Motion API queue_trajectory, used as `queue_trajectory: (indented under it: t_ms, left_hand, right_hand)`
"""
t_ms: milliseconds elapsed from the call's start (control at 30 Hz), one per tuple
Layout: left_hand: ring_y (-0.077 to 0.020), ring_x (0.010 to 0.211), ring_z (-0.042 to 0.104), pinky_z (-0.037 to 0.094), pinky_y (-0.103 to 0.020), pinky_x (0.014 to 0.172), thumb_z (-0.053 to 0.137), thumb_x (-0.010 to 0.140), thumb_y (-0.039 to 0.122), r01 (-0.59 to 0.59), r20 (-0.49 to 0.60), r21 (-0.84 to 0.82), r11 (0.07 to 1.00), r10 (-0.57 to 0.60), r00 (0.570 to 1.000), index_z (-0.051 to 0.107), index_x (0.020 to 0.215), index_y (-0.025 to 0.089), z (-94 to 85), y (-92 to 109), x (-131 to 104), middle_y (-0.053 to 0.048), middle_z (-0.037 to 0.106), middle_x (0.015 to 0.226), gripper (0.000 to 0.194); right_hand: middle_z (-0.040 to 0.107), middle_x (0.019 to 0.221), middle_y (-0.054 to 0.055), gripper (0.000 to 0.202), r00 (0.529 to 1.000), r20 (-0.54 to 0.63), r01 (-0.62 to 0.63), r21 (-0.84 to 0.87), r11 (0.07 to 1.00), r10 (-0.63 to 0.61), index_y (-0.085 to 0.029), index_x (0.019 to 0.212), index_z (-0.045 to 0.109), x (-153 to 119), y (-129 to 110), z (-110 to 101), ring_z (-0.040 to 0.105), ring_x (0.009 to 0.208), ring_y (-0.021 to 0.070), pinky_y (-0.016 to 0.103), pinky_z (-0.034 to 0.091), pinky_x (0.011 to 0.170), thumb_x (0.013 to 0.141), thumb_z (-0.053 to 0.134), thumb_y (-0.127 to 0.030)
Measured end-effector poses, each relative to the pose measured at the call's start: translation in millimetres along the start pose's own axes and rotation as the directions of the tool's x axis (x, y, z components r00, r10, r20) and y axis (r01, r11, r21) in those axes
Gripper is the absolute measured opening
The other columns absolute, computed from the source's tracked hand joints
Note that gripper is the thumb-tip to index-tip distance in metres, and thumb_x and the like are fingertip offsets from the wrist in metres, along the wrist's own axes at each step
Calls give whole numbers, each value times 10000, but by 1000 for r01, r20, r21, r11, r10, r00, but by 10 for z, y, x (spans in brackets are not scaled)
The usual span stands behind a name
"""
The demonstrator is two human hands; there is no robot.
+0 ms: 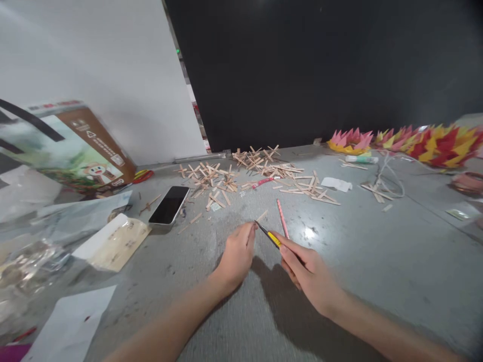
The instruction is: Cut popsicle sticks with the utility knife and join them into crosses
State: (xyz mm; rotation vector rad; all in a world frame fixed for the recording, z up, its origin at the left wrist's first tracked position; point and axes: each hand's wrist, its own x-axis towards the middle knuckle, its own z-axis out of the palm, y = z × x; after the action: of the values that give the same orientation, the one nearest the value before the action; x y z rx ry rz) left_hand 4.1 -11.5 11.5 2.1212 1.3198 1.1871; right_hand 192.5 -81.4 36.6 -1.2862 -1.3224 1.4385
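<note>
Just left of the middle, my left hand [237, 254] is closed in a pinch. A short pale wooden stick [263, 216] juts out beyond its fingertips. My right hand [307, 271] grips a slim craft knife [273, 238] with a yellow and black handle. The knife's dark tip meets the left fingertips by the stick; the exact contact is too small to make out. A pink patterned rod [282, 217] reaches away from my right fingers. I cannot tell whether it is held or lies on the table.
Loose and crossed wooden sticks [211, 176] pile up ahead. A phone [169, 206], paper bag [90, 151] and plastic packets [116, 244] lie left. Pink, yellow and red paper crowns [349, 141], a glue stick [361, 159] and a white cable [400, 186] sit right.
</note>
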Motion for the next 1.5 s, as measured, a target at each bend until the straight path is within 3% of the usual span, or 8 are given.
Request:
queue_trajectory:
  t_ms: [233,467,800,1200,1500]
  left_hand:
    - [-188,869,686,507,-292,783,387,1087,222,-14,8,84,996,14,1000,658,1011,193,34,-21,-17,-62,736,940,283]
    - [-198,832,645,481,-313,777,329,1090,251,-88,95,171,981,72,993,639,946,191,28,-34,-29,-71,695,887,347]
    - [-174,798,664,434,-266,735,375,1091,351,182,132,-69,981,-171,976,654,981,195,-5,34,65,-33,735,893,338]
    - [-177,759,624,413,-279,731,352,1088,363,151,113,-27,988,-147,983,631,926,201,3,6,47,-28,683,829,361]
    - [-183,765,622,423,-294,741,322,1088,334,127,118,50,991,-132,984,603,909,207,3,1,38,-29,659,813,356]
  right_hand:
    - [353,676,-60,698,999,9,-39,38,999,39,-164,1580,466,47,-25,-19,281,532,96,219,247,454,1035,464,-598]
    - [372,660,-59,699,999,3,-34,40,999,34,-169,1584,461,81,-17,-24,297,521,94,201,252,437,1029,465,-593]
    - [315,673,-64,672,1000,-4,-20,53,998,20,-205,1570,484,84,16,66,276,530,101,205,240,440,1037,448,-612]
    - [370,662,-52,722,998,-10,-68,6,998,68,-172,1566,491,94,-17,27,303,528,106,209,252,446,1004,480,-626]
    - [322,625,-72,706,997,-5,-75,27,997,75,-173,1560,499,89,-26,33,278,508,99,202,226,435,1005,484,-609]
